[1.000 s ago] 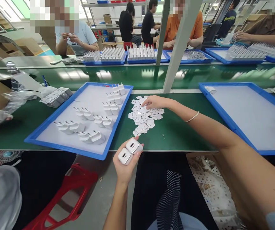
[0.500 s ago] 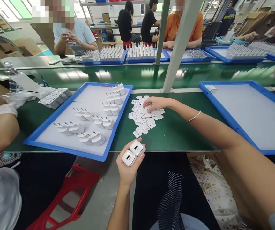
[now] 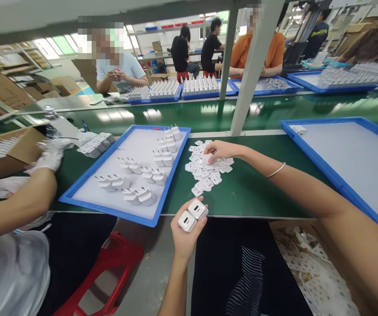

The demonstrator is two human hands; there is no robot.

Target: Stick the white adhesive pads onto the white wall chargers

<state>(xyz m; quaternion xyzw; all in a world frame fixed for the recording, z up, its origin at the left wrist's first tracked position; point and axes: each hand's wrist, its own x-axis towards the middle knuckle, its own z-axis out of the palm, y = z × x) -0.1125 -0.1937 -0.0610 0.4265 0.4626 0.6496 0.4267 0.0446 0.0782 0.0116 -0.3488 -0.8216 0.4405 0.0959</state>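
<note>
The left hand (image 3: 185,237) has its grip clamped on two white plastic charger blocks (image 3: 193,214) at the near edge of the green table (image 3: 248,193). Straight ahead, the right hand (image 3: 220,150) rests fingertips-down on the heap of small white stickers (image 3: 208,169); whether that grip pinches one I cannot tell.

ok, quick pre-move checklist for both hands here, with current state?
1. Left hand grips two chargers side by side: ok.
2. Port faces turned up toward the camera: ok.
3. Right hand fingertips on the label pile: ok.
4. Single label pinched: cannot tell.
5. Blue tray with chargers beside the left hand: ok.
6. Co-worker's gloved hand apart from the tray: ok.
</note>
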